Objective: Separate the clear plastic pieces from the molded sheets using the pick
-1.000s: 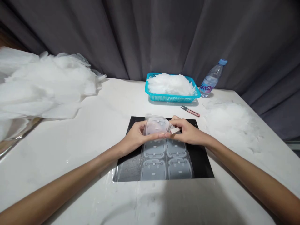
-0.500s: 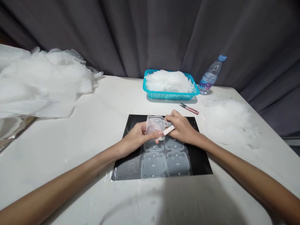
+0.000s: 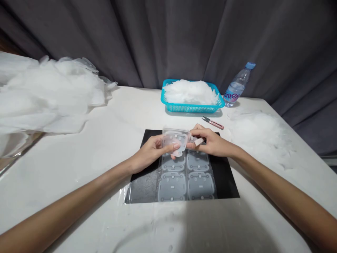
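My left hand (image 3: 155, 146) is closed on a translucent, rounded-square plastic piece (image 3: 175, 135) marked with small holes and slots, its thumb lying across the front. At the piece's right edge, my right hand (image 3: 207, 138) is closed around a small pale-handled tool (image 3: 199, 141); fingers hide most of it, and its kind does not show. The right fingertips are at or very near the edge; contact is unclear. Beneath both hands lies a black mat (image 3: 226, 179). On it, several similar translucent pieces (image 3: 172, 184) sit in rows under clear film.
A blue basket (image 3: 195, 107) full of white translucent pieces stands at the back, beside a water bottle (image 3: 235, 89). Pink-handled thread snips (image 3: 213, 123) lie before it. White heaps rest at left (image 3: 50, 95) and right (image 3: 259, 131). A grey curtain (image 3: 168, 38) hangs behind the table.
My right hand has shifted slightly right, and the pale tool has moved right with it, away from my left thumb. The held plastic piece has turned a little.
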Motion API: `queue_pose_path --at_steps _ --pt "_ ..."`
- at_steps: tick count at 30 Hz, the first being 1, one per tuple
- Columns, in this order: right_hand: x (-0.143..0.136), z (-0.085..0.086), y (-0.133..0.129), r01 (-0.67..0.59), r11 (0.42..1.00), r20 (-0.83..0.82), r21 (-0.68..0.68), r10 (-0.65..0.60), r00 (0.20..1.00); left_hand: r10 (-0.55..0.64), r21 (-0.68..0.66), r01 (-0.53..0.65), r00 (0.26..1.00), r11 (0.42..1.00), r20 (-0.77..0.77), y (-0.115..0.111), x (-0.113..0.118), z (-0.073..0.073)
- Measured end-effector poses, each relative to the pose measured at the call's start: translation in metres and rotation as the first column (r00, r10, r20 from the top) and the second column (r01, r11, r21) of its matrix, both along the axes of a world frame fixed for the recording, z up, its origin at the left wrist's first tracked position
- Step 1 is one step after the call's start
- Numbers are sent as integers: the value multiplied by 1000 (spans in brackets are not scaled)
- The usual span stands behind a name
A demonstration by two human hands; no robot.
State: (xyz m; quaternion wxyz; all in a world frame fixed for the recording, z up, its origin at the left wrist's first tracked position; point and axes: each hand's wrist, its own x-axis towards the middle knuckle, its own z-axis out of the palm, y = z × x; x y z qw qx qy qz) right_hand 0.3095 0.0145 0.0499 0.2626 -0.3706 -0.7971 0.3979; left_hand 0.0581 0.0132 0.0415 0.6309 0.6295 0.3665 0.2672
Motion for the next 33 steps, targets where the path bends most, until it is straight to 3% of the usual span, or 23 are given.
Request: queue_pose_path --at_steps 8,13,16,20,23,27,31,33 --pt "-6 -1 -6 30 996 -56 89 -25 998 114 -60 -112 993 992 37 -6 8 3" --pt "-13 -15 -2 182 952 20 246 -192 981 -44 -71 46 999 996 31 -8 6 3" --pt "-14 -21 2 269 932 32 242 -284 958 -82 -82 81 997 993 -3 -8 4 2" --pt "-6 -14 4 159 970 85 185 -177 981 -15 -35 16 999 999 29 -3 3 -2" --pt "3 -3 3 77 966 96 247 -103 990 31 5 -31 997 1000 74 2 0 -6" --pt "1 5 -6 159 882 37 444 -195 980 30 -71 -23 995 997 99 6 -10 -7" --pt "-17 -4 -19 -144 752 309 644 -83 947 -91 -94 102 989 990 112 7 -17 -5" --pt "-23 -13 -22 -222 658 396 720 -127 909 -134 -63 142 984 988 120 8 -17 -6"
